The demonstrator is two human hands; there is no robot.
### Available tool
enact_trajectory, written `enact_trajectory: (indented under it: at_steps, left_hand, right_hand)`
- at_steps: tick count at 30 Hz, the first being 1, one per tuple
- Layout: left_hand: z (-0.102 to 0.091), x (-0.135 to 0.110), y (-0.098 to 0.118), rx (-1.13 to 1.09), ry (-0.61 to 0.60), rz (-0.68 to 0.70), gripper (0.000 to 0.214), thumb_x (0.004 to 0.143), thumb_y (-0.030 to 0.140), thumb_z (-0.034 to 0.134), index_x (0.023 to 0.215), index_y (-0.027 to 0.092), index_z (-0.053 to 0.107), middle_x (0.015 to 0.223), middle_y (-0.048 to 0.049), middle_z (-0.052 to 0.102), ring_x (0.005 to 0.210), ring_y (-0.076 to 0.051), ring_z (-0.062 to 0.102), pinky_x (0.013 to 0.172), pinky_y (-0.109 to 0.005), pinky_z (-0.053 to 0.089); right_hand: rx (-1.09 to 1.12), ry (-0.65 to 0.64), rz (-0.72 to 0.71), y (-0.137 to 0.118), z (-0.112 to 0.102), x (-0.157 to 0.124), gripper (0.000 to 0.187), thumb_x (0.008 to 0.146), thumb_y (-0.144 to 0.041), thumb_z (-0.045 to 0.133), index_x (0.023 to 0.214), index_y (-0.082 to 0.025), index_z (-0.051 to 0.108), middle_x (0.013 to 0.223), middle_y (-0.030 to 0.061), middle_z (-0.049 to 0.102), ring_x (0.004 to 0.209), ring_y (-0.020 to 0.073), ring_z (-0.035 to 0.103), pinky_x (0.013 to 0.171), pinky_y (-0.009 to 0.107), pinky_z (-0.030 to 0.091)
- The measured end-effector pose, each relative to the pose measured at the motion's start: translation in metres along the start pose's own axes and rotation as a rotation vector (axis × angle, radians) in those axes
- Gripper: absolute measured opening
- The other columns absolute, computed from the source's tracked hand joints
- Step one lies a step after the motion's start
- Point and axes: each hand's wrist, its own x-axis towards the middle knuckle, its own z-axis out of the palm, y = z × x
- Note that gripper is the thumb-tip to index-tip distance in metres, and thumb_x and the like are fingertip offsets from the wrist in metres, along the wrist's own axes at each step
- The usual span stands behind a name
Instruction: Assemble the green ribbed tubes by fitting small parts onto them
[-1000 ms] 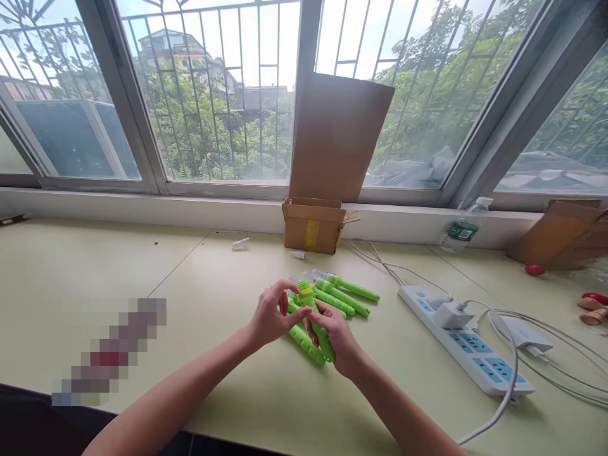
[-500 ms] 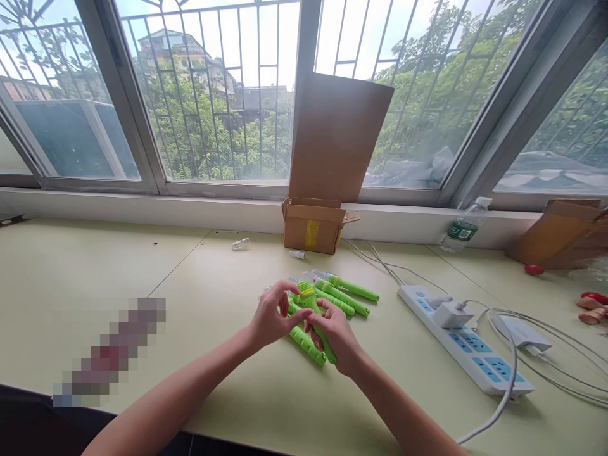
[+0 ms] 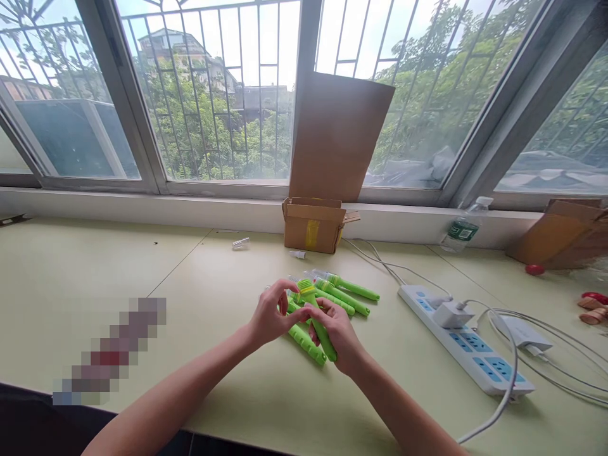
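Observation:
A green plastic handle with a yellow band and a ridged top is held slanting over the table. My right hand is wrapped round its middle. The fingers of my left hand curl round its ridged upper end, index finger against the top and thumb close to my right thumb. Beneath and behind the hands lie several similar green handles, some with clear tips; my hands partly cover them. The far side of the held handle's top is hidden.
A small cardboard box stands by the window, with a clear plastic piece and a white piece nearby. On the right are a white power strip with cables, a plastic bottle and another cardboard box.
The green handle has turned or tilted slightly in my right hand. Both hands stay in nearly the same place, and the other things have not moved.

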Motion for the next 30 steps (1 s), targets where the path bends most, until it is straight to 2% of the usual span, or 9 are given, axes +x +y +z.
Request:
enact_trajectory:
  at_steps: [6,12,16,20,25,30]
  left_hand:
    - [-0.0005,0.0003,-0.0008,-0.003,0.012,-0.008,0.036,0.073,0.044,0.072,0.092,0.020,0.053,0.061,0.0055,0.056,0.046,-0.007,0.046,0.050,-0.020,0.040]
    - [-0.0009,0.0004,0.0021,-0.014,0.020,0.019,0.034,0.072,0.040,0.074,0.091,0.020,0.054,0.059,0.0058,0.056,0.045,-0.007,0.046,0.050,-0.020,0.040]
    - [-0.0017,0.0005,0.0057,-0.014,0.029,0.035,0.031,0.074,0.039,0.072,0.090,0.020,0.054,0.063,0.0042,0.059,0.045,-0.007,0.046,0.050,-0.021,0.041]
    - [-0.0017,0.0005,0.0048,-0.016,0.019,0.026,0.033,0.074,0.042,0.072,0.091,0.020,0.053,0.061,0.0053,0.057,0.046,-0.008,0.047,0.051,-0.021,0.042]
    - [-0.0003,0.0003,-0.0001,-0.002,-0.014,0.003,0.034,0.074,0.043,0.071,0.092,0.020,0.054,0.059,0.0059,0.055,0.046,-0.008,0.047,0.051,-0.022,0.042]
    - [-0.0008,0.0001,-0.0009,-0.005,-0.018,-0.003,0.035,0.074,0.042,0.072,0.094,0.020,0.053,0.061,0.0050,0.057,0.046,-0.008,0.047,0.050,-0.021,0.041]
  right_hand:
    - [-0.063,-0.031,-0.009,-0.0029,-0.0002,-0.0010,0.036,0.074,-0.051,0.071,0.074,-0.019,0.054,0.064,-0.0019,0.060,0.044,0.0096,0.050,0.043,0.023,0.038]
    - [-0.019,-0.106,0.023,-0.0031,-0.0026,-0.0021,0.032,0.079,-0.047,0.065,0.073,-0.019,0.051,0.061,-0.0039,0.055,0.037,0.0046,0.039,0.035,0.019,0.027]
    - [0.001,-0.137,0.032,-0.0048,-0.0029,-0.0032,0.026,0.077,-0.039,0.068,0.077,-0.019,0.051,0.057,-0.0067,0.051,0.034,0.0037,0.035,0.032,0.017,0.026]
    - [-0.051,-0.082,0.040,-0.0033,0.0007,-0.0041,0.028,0.072,-0.036,0.071,0.076,-0.020,0.048,0.052,-0.0087,0.047,0.033,0.0041,0.033,0.029,0.016,0.025]
    - [-0.046,0.063,0.072,0.0014,0.0044,-0.0039,0.035,0.068,-0.037,0.073,0.082,-0.022,0.045,0.055,-0.0072,0.055,0.031,0.0050,0.036,0.027,0.017,0.025]
    - [-0.015,0.052,0.060,0.0006,0.0017,-0.0022,0.038,0.065,-0.035,0.076,0.077,-0.021,0.043,0.060,-0.0046,0.060,0.033,0.0067,0.043,0.028,0.018,0.029]
